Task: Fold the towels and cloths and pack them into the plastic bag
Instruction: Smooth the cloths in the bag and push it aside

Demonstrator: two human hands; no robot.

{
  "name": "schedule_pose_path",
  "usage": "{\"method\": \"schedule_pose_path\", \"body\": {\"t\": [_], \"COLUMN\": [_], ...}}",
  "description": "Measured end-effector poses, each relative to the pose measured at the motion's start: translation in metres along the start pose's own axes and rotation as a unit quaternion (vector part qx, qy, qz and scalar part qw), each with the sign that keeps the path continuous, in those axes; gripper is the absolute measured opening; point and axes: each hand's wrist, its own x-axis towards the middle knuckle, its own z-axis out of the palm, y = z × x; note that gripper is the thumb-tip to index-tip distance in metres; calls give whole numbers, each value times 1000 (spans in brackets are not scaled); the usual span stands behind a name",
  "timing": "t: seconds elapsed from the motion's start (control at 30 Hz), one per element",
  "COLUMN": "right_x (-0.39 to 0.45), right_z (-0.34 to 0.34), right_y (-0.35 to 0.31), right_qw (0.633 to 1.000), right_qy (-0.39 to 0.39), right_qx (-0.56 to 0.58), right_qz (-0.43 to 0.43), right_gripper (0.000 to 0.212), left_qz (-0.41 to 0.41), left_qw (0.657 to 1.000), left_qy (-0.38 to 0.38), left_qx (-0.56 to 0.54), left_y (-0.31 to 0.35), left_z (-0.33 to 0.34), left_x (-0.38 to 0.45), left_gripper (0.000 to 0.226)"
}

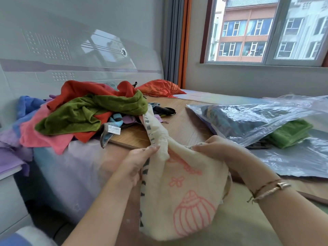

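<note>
A cream towel [184,197] with pink shell prints and a dark striped edge hangs in front of me, one end trailing up onto the pile. My left hand [136,162] pinches its left edge. My right hand [218,148] grips its upper right edge. A heap of unfolded cloths [85,114], red, olive green, pink, purple and blue, lies on the bed at the left. The clear plastic bag [262,118] lies at the right, open toward the middle, with folded green towels [291,134] and darker cloths inside.
A bamboo mat [184,126] covers the bed between the heap and the bag. An orange cushion [159,87] sits at the back by the headboard. A window is on the right wall. The bed's corner and a gap to the floor are at the lower left.
</note>
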Motion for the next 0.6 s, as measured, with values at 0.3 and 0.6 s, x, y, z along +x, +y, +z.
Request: {"method": "schedule_pose_path", "body": {"t": [0.3, 0.6], "right_x": [-11, -88], "right_z": [-21, -146], "right_y": [-25, -82], "right_qw": [855, 745], "right_qy": [70, 140], "right_qx": [502, 590], "right_qz": [-110, -277], "right_gripper": [16, 9], "left_qz": [162, 346], "left_qw": [983, 935], "left_qy": [68, 80], "left_qx": [55, 23], "left_y": [81, 216], "left_z": [-1, 2], "left_x": [-22, -102], "left_gripper": [13, 10]}}
